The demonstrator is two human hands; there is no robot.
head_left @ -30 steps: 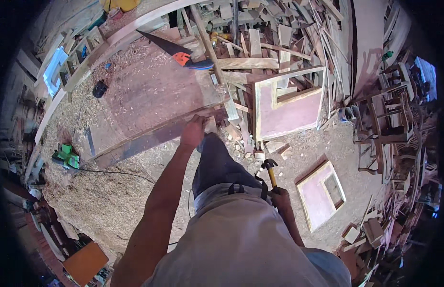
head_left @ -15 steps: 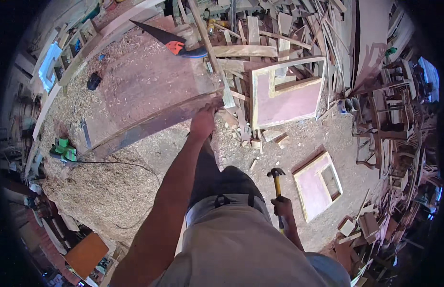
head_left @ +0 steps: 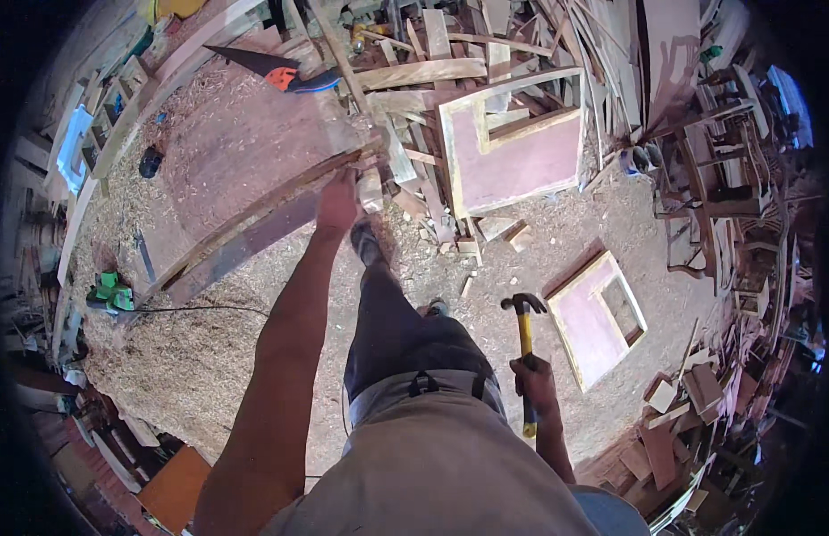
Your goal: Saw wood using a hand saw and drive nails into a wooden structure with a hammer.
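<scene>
A long wooden board [head_left: 227, 232] runs along the near edge of the sawdust-covered plywood work surface [head_left: 235, 134]. My left hand [head_left: 337, 201] reaches to the right end of that board, its fingers closed over the edge, partly hidden by the hand itself. In my right hand [head_left: 536, 384], low beside my hip, is a claw hammer [head_left: 524, 326] with a yellow and black handle, head upward. My left shoe [head_left: 370, 241] is just below the board's end. A handsaw [head_left: 280, 76] with an orange and blue handle lies at the back of the work surface.
Two pink panels with cutouts, one [head_left: 513, 165] against scrap timber [head_left: 423, 71], one [head_left: 584, 326] on the floor [head_left: 441, 375]. Stacked wooden chairs [head_left: 709, 205] stand at right, beside offcuts [head_left: 700, 393]. A green power tool [head_left: 110, 290] with a cord sits among shavings [head_left: 182, 357] at left.
My left foot has stepped toward the board's end and the whole view has shifted. My left hand stays at the board; the hammer in my right hand has come up a little.
</scene>
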